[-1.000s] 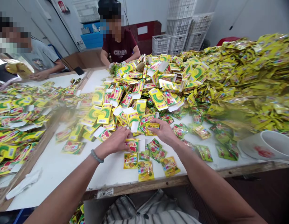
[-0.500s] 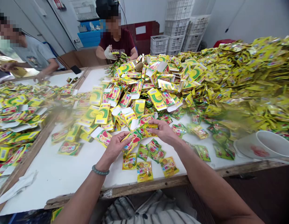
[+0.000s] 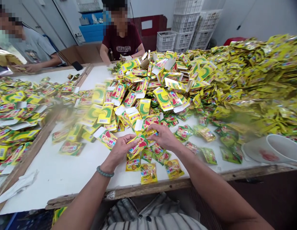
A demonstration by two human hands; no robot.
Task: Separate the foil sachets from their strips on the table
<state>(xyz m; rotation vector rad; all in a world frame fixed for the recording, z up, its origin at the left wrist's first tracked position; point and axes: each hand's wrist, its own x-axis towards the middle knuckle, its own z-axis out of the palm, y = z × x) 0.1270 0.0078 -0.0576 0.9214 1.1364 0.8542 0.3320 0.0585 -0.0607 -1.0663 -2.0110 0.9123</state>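
Note:
My left hand, with a beaded bracelet on its wrist, is closed on a small yellow, green and red carton. At the carton's right end, my right hand pinches yellow candy sachets, partly hidden by the fingers. The sachets meet that end; how far inside they reach cannot be made out. Below the hands lie a pineapple-print sachet, another yellow sachet and several green sachets. A carton with a raised white flap rests just left of my left hand.
Beyond my hands is a heap of cartons; a large sachet pile spreads rightward. A white bucket lies tilted at the right edge. A wooden divider separates more cartons at left. Two people sit across the table.
My right hand has brought the sachets left, closer against the carton's end. The far person's gloved hand has lowered behind the heap. The view has shifted slightly.

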